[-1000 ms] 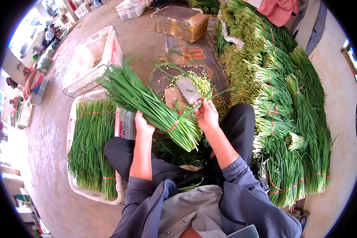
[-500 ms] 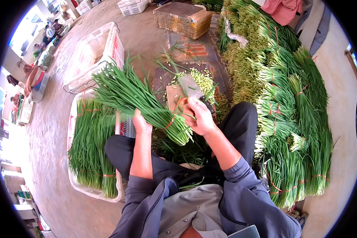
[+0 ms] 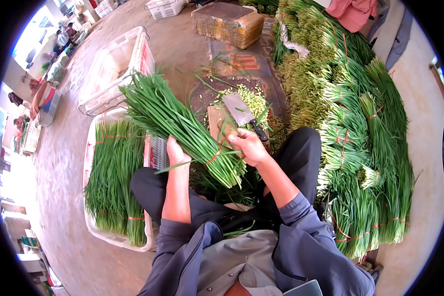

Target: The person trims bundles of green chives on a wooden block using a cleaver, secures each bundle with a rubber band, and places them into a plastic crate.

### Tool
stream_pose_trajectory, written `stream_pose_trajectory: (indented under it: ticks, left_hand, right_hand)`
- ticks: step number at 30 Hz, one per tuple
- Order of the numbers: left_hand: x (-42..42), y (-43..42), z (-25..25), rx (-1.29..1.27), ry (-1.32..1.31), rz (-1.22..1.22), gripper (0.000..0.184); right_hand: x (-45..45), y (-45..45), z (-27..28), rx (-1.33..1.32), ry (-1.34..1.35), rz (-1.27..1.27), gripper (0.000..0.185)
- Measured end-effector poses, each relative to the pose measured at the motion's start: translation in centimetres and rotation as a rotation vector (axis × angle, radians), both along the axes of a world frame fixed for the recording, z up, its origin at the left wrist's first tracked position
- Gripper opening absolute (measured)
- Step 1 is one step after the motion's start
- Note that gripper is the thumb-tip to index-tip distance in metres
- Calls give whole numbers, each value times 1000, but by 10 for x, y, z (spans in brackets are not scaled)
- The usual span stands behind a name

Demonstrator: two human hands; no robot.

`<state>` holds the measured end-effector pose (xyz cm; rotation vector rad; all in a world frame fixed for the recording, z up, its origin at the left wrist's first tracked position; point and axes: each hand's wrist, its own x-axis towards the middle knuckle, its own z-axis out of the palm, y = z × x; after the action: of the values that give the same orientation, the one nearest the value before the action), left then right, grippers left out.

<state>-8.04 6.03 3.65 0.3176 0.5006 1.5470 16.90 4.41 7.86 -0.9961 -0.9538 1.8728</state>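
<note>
A thick bunch of garlic chives (image 3: 177,116) rests tilted in my left hand (image 3: 176,152), which is closed around its underside. A red band (image 3: 213,158) circles the bunch near its pale cut ends, which point down and right. My right hand (image 3: 250,147) is beside those ends, thumb and fingers pinched on a loose chive leaf (image 3: 231,153). Another stretch of leaf crosses my left wrist. Just beyond my right hand, a cleaver (image 3: 238,108) with a black handle lies on a wooden board (image 3: 215,118), among chopped pale chive ends (image 3: 254,101).
At left, a white crate (image 3: 90,217) holds banded chive bunches; another white crate (image 3: 144,74) stands behind it. Chive bunches (image 3: 340,138) are piled along my right side. A taped box (image 3: 227,24) sits ahead. Other people are at the far left.
The bunch has tipped slightly down and right at its cut ends. My right hand has drawn back from the cleaver area, uncovering the handle, and a loose leaf now crosses my left wrist.
</note>
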Motion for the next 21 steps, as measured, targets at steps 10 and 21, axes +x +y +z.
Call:
stream_pose_trajectory:
  ticks: [10,21]
  left_hand:
    - [9,-2,7,-116,54,59,35]
    - [-7,8,-18,-87,44,207,34]
  right_hand:
    - [-19,-3,-9,363,-394,85,18]
    - [-17,-47,23,704,-502,255,9]
